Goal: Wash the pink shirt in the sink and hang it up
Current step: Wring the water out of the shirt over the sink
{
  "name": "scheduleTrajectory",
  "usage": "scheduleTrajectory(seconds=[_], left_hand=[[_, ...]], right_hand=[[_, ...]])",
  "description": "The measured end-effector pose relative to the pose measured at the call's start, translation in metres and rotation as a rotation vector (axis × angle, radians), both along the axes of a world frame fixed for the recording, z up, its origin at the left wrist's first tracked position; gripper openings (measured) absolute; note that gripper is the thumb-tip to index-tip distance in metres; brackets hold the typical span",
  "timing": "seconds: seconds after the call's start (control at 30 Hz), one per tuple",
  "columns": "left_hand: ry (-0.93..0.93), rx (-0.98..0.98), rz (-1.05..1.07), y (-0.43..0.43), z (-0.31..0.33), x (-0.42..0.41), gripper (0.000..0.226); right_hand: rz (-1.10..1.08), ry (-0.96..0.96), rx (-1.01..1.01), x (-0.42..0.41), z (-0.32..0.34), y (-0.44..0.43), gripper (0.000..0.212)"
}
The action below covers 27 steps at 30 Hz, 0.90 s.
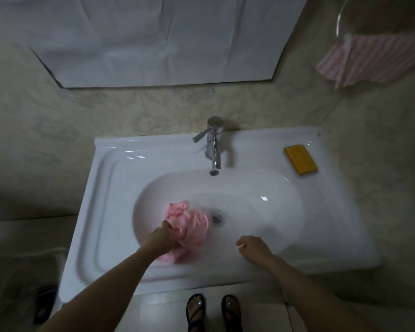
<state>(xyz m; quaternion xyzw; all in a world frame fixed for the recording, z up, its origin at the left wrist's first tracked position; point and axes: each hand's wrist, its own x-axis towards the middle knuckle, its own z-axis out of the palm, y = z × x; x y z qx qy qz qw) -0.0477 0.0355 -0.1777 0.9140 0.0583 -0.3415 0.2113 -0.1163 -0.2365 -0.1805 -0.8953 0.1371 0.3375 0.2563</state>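
Bare forearms, black strappy sandals

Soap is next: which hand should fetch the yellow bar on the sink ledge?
Probably right. The right hand is free and on the side of the rectangular yellow soap bar; the left hand grips the crumpled pink shirt in the white sink.

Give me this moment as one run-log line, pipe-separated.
phase: washing | left hand grips pink shirt in sink basin | right hand free, loosely curled, above near rim | yellow soap bar on ledge, right of faucet

Left hand grips pink shirt in sink; right hand hovers.
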Motion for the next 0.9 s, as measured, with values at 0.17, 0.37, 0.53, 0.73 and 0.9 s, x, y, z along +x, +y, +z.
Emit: scheduleTrajectory(seconds=[0.17, 0.37, 0.53, 0.73, 0.9], left_hand=[[0.047, -0.042, 0.043, -0.009, 0.026, 0.014, 0.068], [0.111, -0.106, 0.085, -0.009, 0.033, 0.01, 0.076], [0.185, -0.202, 0.253, -0.002, 0.033, 0.009, 0.099], [0.135, 0.053, 0.07, -0.005, 0.051, 0.009, 0.049], [0.028, 0.138, 0.185, 0.004, 0.063, 0.01, 0.046]], right_hand=[[-0.041, -0.024, -0.028, 0.007, 0.01, 0.005, 0.034], [0.043, -0.003, 0.03, -0.001, 0.008, 0.021, 0.033], [0.068, 0.007, 0.023, -0.001, 0.008, 0.019, 0.032], [0.12, 0.033, 0.04, 0.012, 0.009, 0.021, 0.031], [0.197, 0.04, 0.028, 0.013, 0.006, 0.027, 0.032]])
